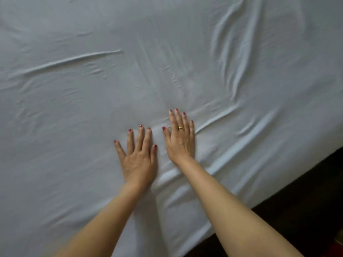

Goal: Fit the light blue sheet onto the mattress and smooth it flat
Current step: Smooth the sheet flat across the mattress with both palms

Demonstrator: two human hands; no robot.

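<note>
The light blue sheet covers the mattress and fills nearly the whole head view. My left hand lies flat on it, palm down, fingers straight and spread. Just to its right and a little farther out, my right hand, with a gold ring, presses flat on the sheet with fingers straight and close together. Long creases run across the sheet at upper left, at upper right, and diagonally to the right of my right hand. The mattress itself is hidden under the sheet.
The bed's edge runs diagonally through the lower right. Beyond it lies dark floor.
</note>
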